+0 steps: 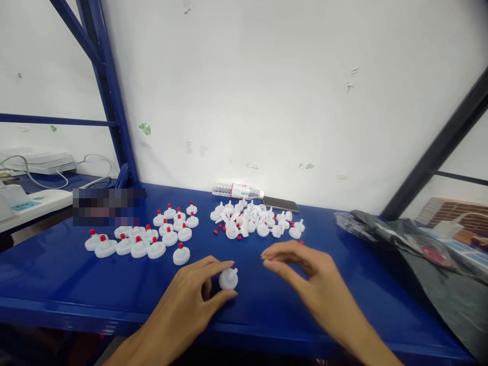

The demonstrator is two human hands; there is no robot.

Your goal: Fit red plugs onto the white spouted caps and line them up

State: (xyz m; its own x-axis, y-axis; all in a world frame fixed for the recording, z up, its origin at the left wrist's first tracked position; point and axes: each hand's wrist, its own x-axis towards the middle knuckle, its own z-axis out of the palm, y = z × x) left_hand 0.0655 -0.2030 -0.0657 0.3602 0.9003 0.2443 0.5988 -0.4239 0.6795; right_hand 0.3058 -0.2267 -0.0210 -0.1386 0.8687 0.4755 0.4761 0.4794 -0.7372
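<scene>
My left hand [194, 290] grips a white nozzle cap [227, 279] between thumb and forefinger, just above the blue table; its spout has no red tip on it. To the right, my right hand [305, 264] is raised with thumb and forefinger pinched together. Whatever lies between those fingertips, if anything, is too small to make out. Left of my hands stand several white caps [156, 249] in rough rows, each with a red tip on its spout. Beyond my hands lies a loose heap of white nozzle caps [263, 229] with small red tips [215, 232] scattered around it.
Against the wall lie a clear plastic bottle [236, 191] and a dark phone [281, 204]. Dark plastic bags [419, 264] cover the table's right side. A blue metal post [110, 96] rises at the back left, with a white power strip [41, 206] beyond the left edge.
</scene>
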